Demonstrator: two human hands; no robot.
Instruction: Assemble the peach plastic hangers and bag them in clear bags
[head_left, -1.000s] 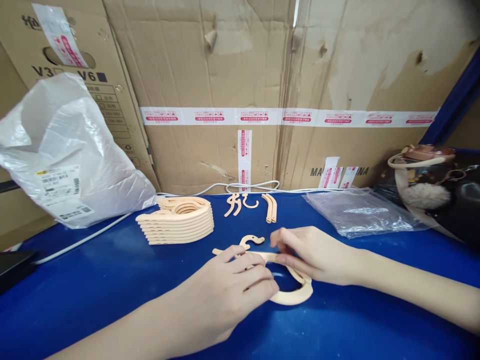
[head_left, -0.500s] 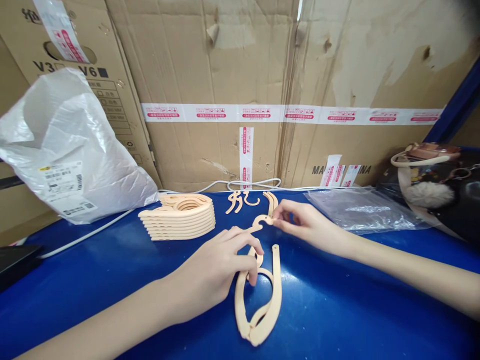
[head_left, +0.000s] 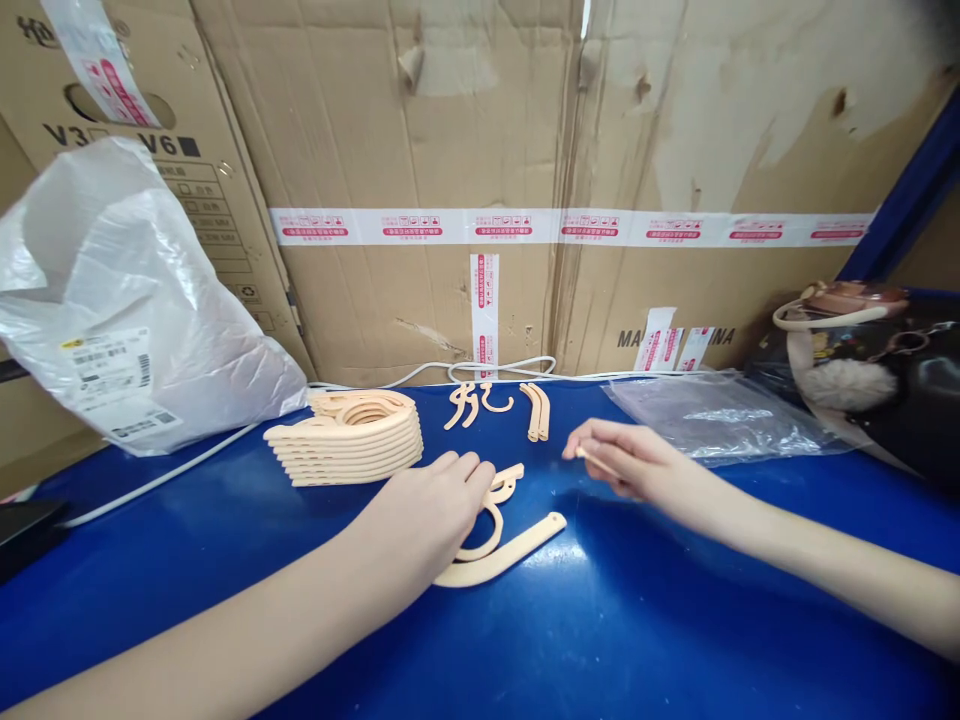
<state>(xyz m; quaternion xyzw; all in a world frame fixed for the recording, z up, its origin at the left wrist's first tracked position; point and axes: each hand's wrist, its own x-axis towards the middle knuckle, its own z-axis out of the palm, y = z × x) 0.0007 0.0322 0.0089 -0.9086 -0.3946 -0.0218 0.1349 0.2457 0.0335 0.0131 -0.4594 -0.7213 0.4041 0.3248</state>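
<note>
Below centre, my left hand (head_left: 439, 505) partly covers a beige hanger (head_left: 499, 564) — that grip I can't tell; right of centre, my right hand (head_left: 626, 462) pinches a thin piece (head_left: 596, 460).

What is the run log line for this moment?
left hand: on cream curved plastic frame, grip hidden; right hand: pinching slim cream plastic piece; rest: stacked cream curved frames

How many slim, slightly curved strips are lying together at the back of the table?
2: a left strip and a right strip, side by side on the blue tabletop, beyond and left of the right hand. Any underneath would be hidden.
</note>
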